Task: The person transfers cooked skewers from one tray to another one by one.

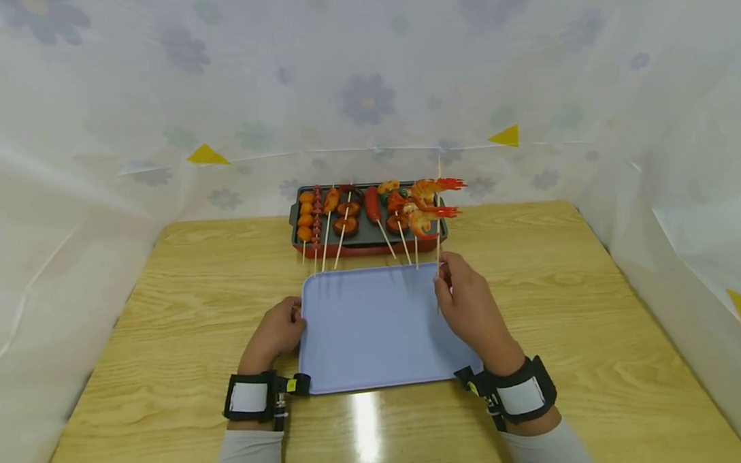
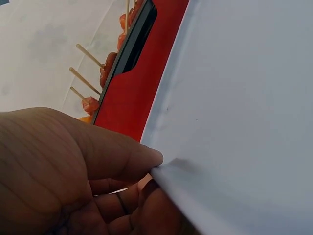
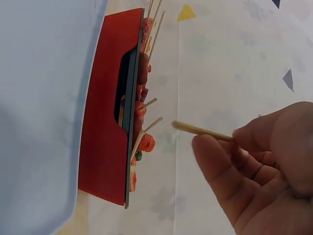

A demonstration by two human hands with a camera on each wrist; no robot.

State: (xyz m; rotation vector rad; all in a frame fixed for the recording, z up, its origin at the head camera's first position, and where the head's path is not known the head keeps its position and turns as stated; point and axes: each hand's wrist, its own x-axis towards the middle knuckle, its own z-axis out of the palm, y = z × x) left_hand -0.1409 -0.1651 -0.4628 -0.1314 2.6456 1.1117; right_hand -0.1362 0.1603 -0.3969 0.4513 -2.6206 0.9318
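Right hand (image 1: 467, 303): thumb and fingers pinched on the near end of the shrimp skewer (image 1: 437, 219), whose shrimp end sits over the right side of the grill pan (image 1: 298, 224). Left hand (image 1: 276, 333): fingers curled round the left edge of the blue tray (image 1: 374, 327), steadying it. Looks like mid-transfer, pan to tray. Next move likely needs a clean lift clear of neighbouring skewers (image 1: 346, 222), then lowering flat onto the tray.
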